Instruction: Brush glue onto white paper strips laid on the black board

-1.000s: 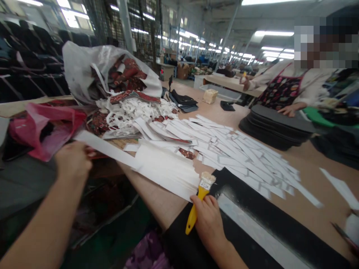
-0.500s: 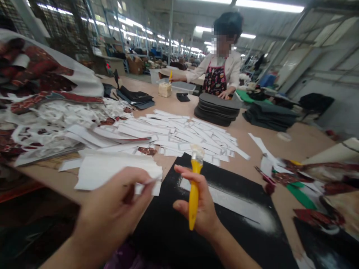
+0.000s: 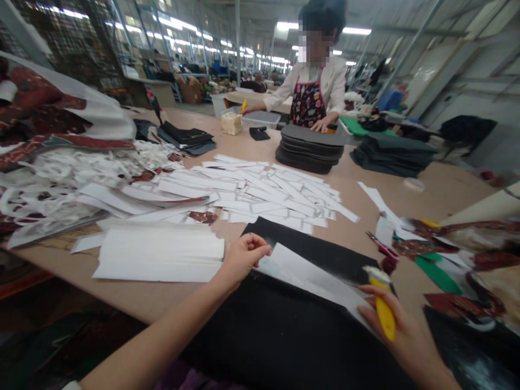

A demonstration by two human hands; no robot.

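My right hand (image 3: pixel 400 325) grips a yellow-handled brush (image 3: pixel 384 311) whose bristles carry a whitish paste. Its fingertips also touch the right end of a white strip (image 3: pixel 319 276). The strip slants across a black mat (image 3: pixel 284 330) in front of me. At the strip's left end my left hand (image 3: pixel 244 257) is closed in a pinch; the exact contact is partly hidden by its fingers. A neat stack of white strips (image 3: pixel 158 252) lies left of the mat, beside my left forearm.
Loose white strips (image 3: pixel 280 192) spread beyond the mat, with tangled white offcuts (image 3: pixel 81 179) to the left. Scissors (image 3: pixel 382 246) and fabric scraps (image 3: pixel 439 276) lie right. Across the table a co-worker (image 3: pixel 314 92) holds a brush by a stack of dark pieces (image 3: pixel 311 149).
My left hand has moved right from the stack to the mat. The right hand has gone right with the brush. A white strip now lies between them over the pale plate area.
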